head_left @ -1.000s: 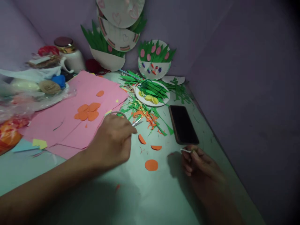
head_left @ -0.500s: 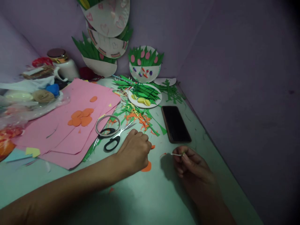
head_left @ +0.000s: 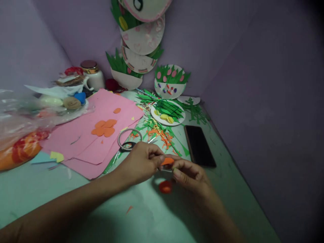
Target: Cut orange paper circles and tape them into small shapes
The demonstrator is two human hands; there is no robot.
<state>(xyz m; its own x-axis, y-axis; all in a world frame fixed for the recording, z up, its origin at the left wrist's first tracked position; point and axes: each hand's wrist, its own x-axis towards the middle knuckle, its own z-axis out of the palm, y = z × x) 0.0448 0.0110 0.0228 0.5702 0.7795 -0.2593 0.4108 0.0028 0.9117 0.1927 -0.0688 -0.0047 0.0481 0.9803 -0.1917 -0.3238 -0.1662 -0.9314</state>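
An orange paper piece point(head_left: 167, 161) is held up between the two hands, above the pale green surface point(head_left: 141, 219). The left hand point(head_left: 141, 162) pinches its near end between thumb and fingers. The right hand point(head_left: 191, 177) has its fingertips brought together right beside the piece's other end, pinching what looks like a thin white strip point(head_left: 166, 170); whether those fingers also touch the orange paper, I cannot tell. Just below the hands, a blurred orange oval point(head_left: 165, 186) lies on the surface.

Behind the left hand are black-handled scissors point(head_left: 132, 144), partly covered by that hand, with a narrow grey ring point(head_left: 118, 139) lying over the handle. Beyond them spread green and orange paper scraps point(head_left: 163, 135), then a white paper plate point(head_left: 157, 120) bearing green paper strips point(head_left: 170, 108) and yellow ovals point(head_left: 164, 117). A smartphone point(head_left: 199, 145) lies dark-screened near the right hand. To the left, orange paper ovals point(head_left: 104, 128) sit clustered on pink paper sheets point(head_left: 86, 145). Decorated paper plates point(head_left: 170, 89) stand or hang against the purple wall point(head_left: 215, 40).
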